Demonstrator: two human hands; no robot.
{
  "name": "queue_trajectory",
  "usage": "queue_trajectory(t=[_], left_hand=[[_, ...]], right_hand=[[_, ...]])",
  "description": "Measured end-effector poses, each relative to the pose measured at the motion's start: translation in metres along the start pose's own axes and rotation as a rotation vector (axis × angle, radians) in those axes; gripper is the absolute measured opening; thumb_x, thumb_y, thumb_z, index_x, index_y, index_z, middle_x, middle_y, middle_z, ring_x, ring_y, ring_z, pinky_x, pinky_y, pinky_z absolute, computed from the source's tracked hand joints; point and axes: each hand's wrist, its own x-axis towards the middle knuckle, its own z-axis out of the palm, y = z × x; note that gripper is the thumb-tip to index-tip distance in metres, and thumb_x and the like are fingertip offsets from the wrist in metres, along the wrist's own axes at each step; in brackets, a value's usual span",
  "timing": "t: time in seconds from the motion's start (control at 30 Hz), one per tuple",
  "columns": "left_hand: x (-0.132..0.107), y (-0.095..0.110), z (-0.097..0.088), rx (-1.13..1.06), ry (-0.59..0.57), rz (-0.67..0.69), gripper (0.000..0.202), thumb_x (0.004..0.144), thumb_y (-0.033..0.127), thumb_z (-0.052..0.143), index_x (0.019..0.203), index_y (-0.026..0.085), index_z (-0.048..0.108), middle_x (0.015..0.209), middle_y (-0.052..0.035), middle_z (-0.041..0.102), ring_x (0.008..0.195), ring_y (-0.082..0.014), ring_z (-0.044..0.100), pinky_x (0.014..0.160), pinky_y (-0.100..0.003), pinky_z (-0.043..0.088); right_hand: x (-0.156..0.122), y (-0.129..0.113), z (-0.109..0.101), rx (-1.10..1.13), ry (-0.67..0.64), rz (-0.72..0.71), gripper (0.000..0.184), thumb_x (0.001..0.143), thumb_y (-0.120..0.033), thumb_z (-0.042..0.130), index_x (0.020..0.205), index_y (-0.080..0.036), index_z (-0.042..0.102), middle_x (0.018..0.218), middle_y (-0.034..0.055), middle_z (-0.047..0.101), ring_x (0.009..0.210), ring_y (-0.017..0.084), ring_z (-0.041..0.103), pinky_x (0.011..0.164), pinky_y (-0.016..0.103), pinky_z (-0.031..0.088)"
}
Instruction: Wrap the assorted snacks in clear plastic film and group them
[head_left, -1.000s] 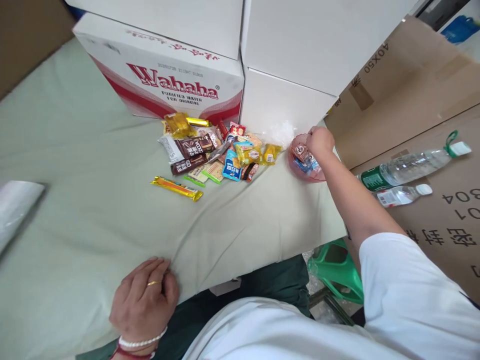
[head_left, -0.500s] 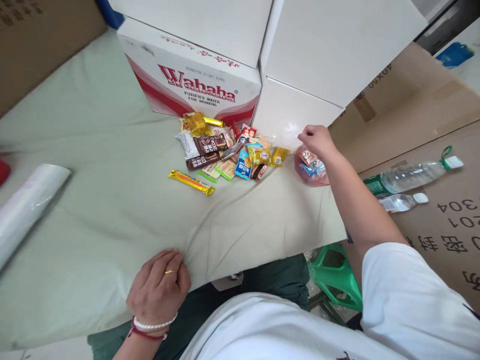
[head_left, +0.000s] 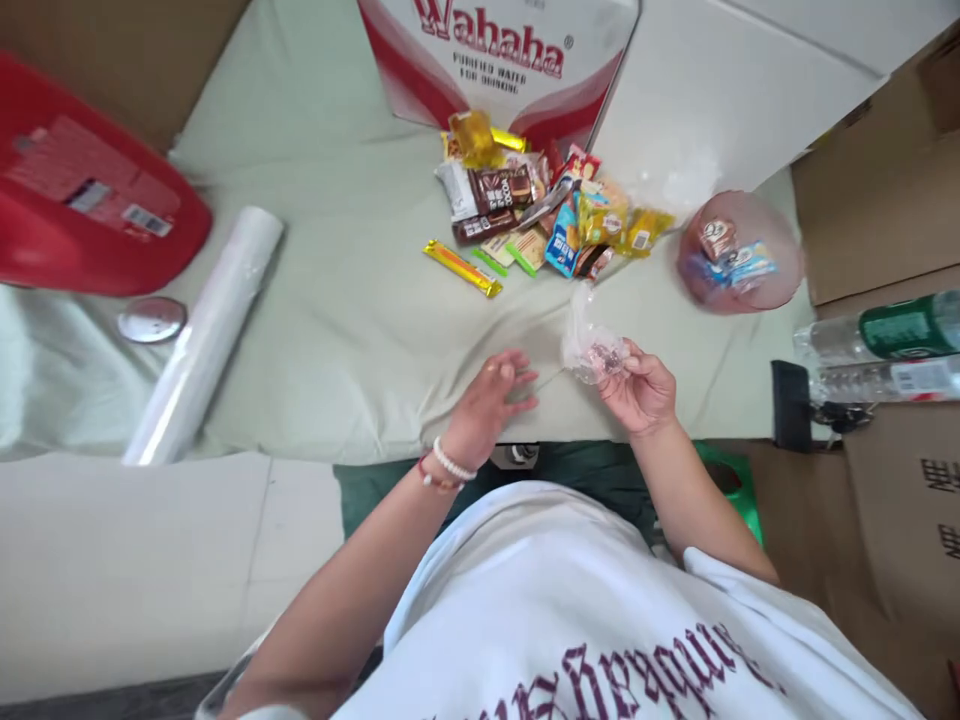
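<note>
Two bare hands, centre of frame, over the pale green tablecloth (head_left: 337, 260). Right hand (head_left: 639, 396), just right of centre: thumb and fingers pinched together on crumpled clear film (head_left: 585, 335), film sticking up and left from the fingertips. Whether the film also touches the cloth, can't tell. Left hand (head_left: 489, 402), left of the film: fingers spread loosely apart, near the film with a gap between. Pearl bracelet (head_left: 454, 460) and a red one on left wrist.

Upper centre: heap of wrapped snacks (head_left: 517, 200), against the Wahaha carton (head_left: 491, 70); one yellow bar (head_left: 461, 268) lies apart at the heap's lower left. Upper right: pink see-through bowl (head_left: 784, 235), a few wrapped snacks inside, right of the heap. White box (head_left: 720, 100) behind the bowl. Right edge: two plastic bottles, one with a green label (head_left: 900, 328), lying side by side; black object (head_left: 791, 405) just left of the lower one. Left side: white roll (head_left: 206, 335) slantwise, round shiny disc (head_left: 152, 319) beside it, red container (head_left: 97, 200) at upper left.
</note>
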Motion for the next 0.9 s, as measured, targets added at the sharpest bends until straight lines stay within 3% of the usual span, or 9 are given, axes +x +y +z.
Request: queue_trajectory(t=[0.07, 0.17, 0.27, 0.4, 0.47, 0.53, 0.63, 0.73, 0.9], left_hand=[[0.016, 0.003, 0.010, -0.184, -0.129, -0.141, 0.066, 0.077, 0.075, 0.077, 0.117, 0.022, 0.070, 0.128, -0.0116, 0.069, 0.115, -0.0270, 0.068, 0.088, -0.043, 0.063], [0.027, 0.006, 0.015, -0.227, -0.210, -0.181, 0.057, 0.067, 0.059, 0.093, 0.102, 0.018, 0.073, 0.104, -0.0075, 0.074, 0.094, -0.0206, 0.071, 0.084, -0.037, 0.062], [0.028, 0.005, 0.012, -0.192, -0.083, -0.107, 0.048, 0.057, 0.041, 0.102, 0.085, 0.018, 0.070, 0.081, 0.0015, 0.070, 0.074, -0.0114, 0.065, 0.073, -0.027, 0.057], [0.022, 0.002, 0.008, -0.126, 0.034, -0.044, 0.050, 0.055, 0.046, 0.101, 0.077, 0.018, 0.067, 0.074, 0.0042, 0.068, 0.068, -0.0087, 0.060, 0.066, -0.023, 0.051], [0.020, 0.000, 0.009, -0.048, 0.056, -0.005, 0.050, 0.056, 0.050, 0.100, 0.079, 0.018, 0.069, 0.073, 0.0036, 0.068, 0.067, -0.0086, 0.057, 0.065, -0.023, 0.048], [0.018, -0.001, 0.011, 0.049, 0.052, 0.026, 0.049, 0.059, 0.054, 0.097, 0.081, 0.017, 0.073, 0.074, 0.0020, 0.069, 0.067, -0.0092, 0.056, 0.065, -0.024, 0.046], [0.017, -0.002, 0.013, 0.172, 0.065, 0.063, 0.048, 0.064, 0.058, 0.091, 0.083, 0.016, 0.076, 0.075, 0.0004, 0.070, 0.068, -0.0101, 0.055, 0.067, -0.026, 0.044], [0.018, -0.002, 0.012, 0.215, 0.182, 0.100, 0.049, 0.062, 0.059, 0.091, 0.081, 0.017, 0.074, 0.069, 0.0024, 0.065, 0.063, -0.0100, 0.053, 0.064, -0.026, 0.042], [0.018, -0.007, 0.005, 0.171, 0.332, 0.143, 0.048, 0.058, 0.053, 0.093, 0.080, 0.019, 0.067, 0.073, 0.0029, 0.064, 0.065, -0.0098, 0.054, 0.062, -0.024, 0.043]], right_hand=[[-0.005, 0.016, 0.007, 0.026, -0.045, 0.080, 0.027, 0.067, -0.034, 0.083, 0.076, -0.024, 0.059, 0.093, 0.0039, 0.077, 0.106, 0.027, 0.075, 0.091, 0.043, 0.066], [-0.008, 0.022, 0.008, 0.044, -0.090, 0.107, 0.029, 0.068, -0.035, 0.086, 0.074, -0.024, 0.059, 0.084, 0.0005, 0.074, 0.097, 0.022, 0.076, 0.089, 0.036, 0.065], [-0.009, 0.013, -0.002, -0.068, -0.108, 0.078, 0.036, 0.070, -0.041, 0.090, 0.071, -0.023, 0.060, 0.094, 0.0013, 0.076, 0.093, 0.019, 0.074, 0.090, 0.035, 0.064], [-0.012, -0.010, -0.015, -0.493, -0.126, 0.033, 0.033, 0.082, -0.052, 0.085, 0.093, -0.024, 0.073, 0.108, 0.0056, 0.076, 0.104, 0.021, 0.070, 0.098, 0.041, 0.059], [-0.013, -0.018, -0.015, -0.638, -0.153, -0.092, 0.043, 0.081, -0.050, 0.088, 0.115, -0.027, 0.074, 0.126, 0.0059, 0.073, 0.121, 0.023, 0.065, 0.109, 0.042, 0.053], [-0.012, -0.019, -0.009, -0.712, -0.234, -0.194, 0.055, 0.075, -0.047, 0.092, 0.123, -0.030, 0.073, 0.137, 0.0052, 0.068, 0.132, 0.025, 0.060, 0.115, 0.042, 0.047], [-0.006, -0.009, 0.003, -0.749, -0.288, -0.183, 0.041, 0.078, -0.052, 0.088, 0.107, -0.025, 0.079, 0.113, 0.0053, 0.076, 0.108, 0.023, 0.069, 0.102, 0.039, 0.053], [0.002, 0.006, 0.010, -0.618, -0.144, -0.120, 0.039, 0.079, -0.058, 0.084, 0.092, -0.022, 0.077, 0.087, 0.0020, 0.074, 0.080, 0.017, 0.065, 0.081, 0.033, 0.054], [0.006, 0.021, 0.010, -0.349, 0.027, 0.004, 0.047, 0.068, -0.060, 0.089, 0.086, -0.022, 0.069, 0.077, -0.0023, 0.064, 0.069, 0.015, 0.062, 0.067, 0.030, 0.055]])
